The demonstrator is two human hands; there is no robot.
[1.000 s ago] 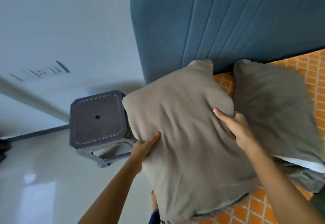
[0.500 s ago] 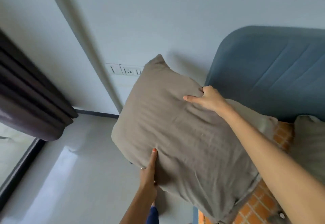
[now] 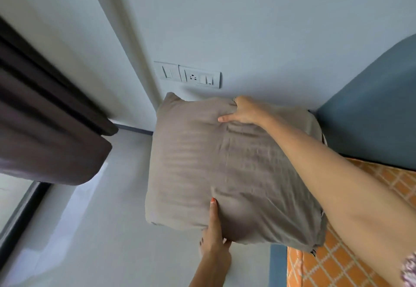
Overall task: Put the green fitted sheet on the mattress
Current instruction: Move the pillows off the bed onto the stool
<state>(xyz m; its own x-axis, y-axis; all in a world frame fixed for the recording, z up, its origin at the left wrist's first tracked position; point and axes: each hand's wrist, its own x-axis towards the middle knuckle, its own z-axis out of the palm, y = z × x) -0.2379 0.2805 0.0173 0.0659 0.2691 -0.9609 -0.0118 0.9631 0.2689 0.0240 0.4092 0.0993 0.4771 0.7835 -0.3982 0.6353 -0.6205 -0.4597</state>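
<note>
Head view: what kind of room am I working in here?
Most likely a bedroom: a padded blue headboard stands against the wall, an orange-patterned mattress lies below it, and both hands hold a grey pillow.

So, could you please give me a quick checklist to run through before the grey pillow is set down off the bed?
1. Left hand has a grip on the near edge of the grey fabric pillow: ok.
2. Right hand grips the pillow's far edge: ok.
3. Pillow is out past the side of the orange patterned mattress: ok.
4. Pale glossy floor beside the bed has visible room: ok.
5. What lies directly under the pillow: cannot tell.
6. Green fitted sheet within reach: cannot tell, not in view.
</note>
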